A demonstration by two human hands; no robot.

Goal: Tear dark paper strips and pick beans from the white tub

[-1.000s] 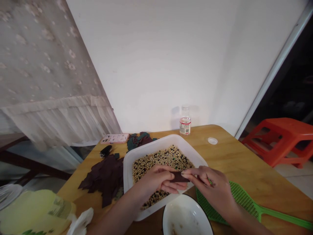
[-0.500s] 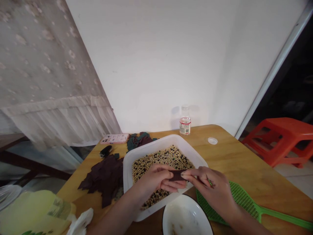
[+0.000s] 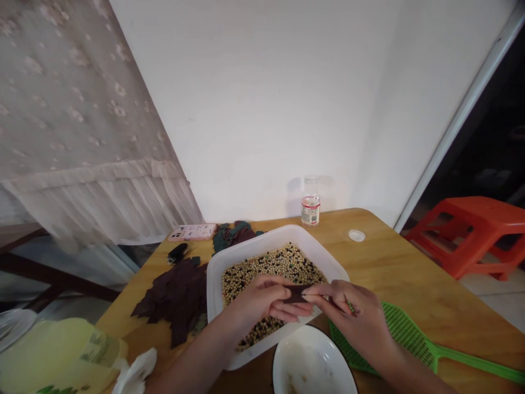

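Over the front part of a white tray (image 3: 215,295) of pale and dark beads, my left hand (image 3: 270,301) grips a small dark brown strip (image 3: 296,294) from its left end. The thumb lies on top and the other fingers are beneath. My right hand (image 3: 348,306) pinches the strip's right end between thumb and index finger. Whether a bead is between those fingertips is too small to tell. Below the hands sits a white bowl (image 3: 314,364) with brownish residue. A green perforated swatter (image 3: 406,334) lies partly under my right hand.
Dark brown pieces (image 3: 176,295) are heaped left of the tray, with green and brown scraps (image 3: 233,235), a phone (image 3: 192,232) and a black object (image 3: 178,253) behind. A bottle (image 3: 310,208) and white lid (image 3: 356,236) stand farther back. A yellowish container (image 3: 53,350) and tissue (image 3: 137,372) are front left.
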